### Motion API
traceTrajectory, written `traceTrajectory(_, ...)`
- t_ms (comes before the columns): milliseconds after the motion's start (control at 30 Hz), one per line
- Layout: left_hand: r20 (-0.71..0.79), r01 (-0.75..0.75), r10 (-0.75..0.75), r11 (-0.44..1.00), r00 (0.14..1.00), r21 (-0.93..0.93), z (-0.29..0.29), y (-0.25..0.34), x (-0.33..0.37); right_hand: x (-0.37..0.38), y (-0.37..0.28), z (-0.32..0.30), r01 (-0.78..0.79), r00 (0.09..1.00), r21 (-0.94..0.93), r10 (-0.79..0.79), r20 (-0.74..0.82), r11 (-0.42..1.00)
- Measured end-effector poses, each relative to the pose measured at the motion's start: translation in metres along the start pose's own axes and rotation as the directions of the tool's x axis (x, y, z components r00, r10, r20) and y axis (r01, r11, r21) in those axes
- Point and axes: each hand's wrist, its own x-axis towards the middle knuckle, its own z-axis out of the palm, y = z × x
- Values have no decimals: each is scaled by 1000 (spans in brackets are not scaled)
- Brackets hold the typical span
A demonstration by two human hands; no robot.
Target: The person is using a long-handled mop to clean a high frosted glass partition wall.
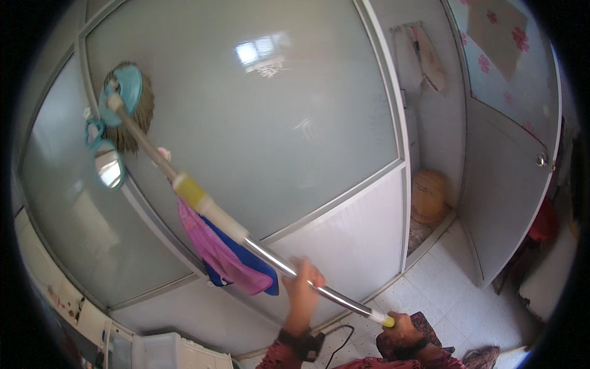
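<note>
A spin mop with a steel handle slants up and to the left across the view. My left hand is closed round the middle of its shiny pole. My right hand grips the yellow-tipped lower end. At the far end, the round light-blue mop head with grey-brown strands is up against the frosted glass partition. A small teal-framed mirror hangs just below the mop head. Behind the pole hang a pink cloth and a blue cloth.
Grey metal frames divide the partition. To the right a door stands ajar, with a brownish round tub inside the doorway. White drawers stand at lower left. A black cable lies near the tiled floor.
</note>
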Motion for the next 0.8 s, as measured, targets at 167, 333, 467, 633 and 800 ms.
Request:
traceTrajectory(167, 91, 98, -102, 994, 991, 41, 23, -44, -20, -32, 47, -13, -74, 996, 49, 76, -47, 996)
traceTrajectory(333, 199, 113, -134, 987, 971, 114, 51, -53, -9, -40, 77, 15, -141, 983, 258, 166, -77, 956)
traceTrajectory(467, 282, 160, -213, 966, 935, 201, 82, -70, 0, -50, 103, 44, -118, 982, 459, 173, -81, 881)
traceTrajectory(633, 402, 159, -273, 942, 874, 294, 116, -108, 15, -69, 89, 37, -168, 977, 393, 206, -57, 904)
traceTrajectory(800, 469, 133, -267, 945, 842, 299, 133, -148, 17, -84, 81, 29, -340, 937, 553, 326, 127, 760)
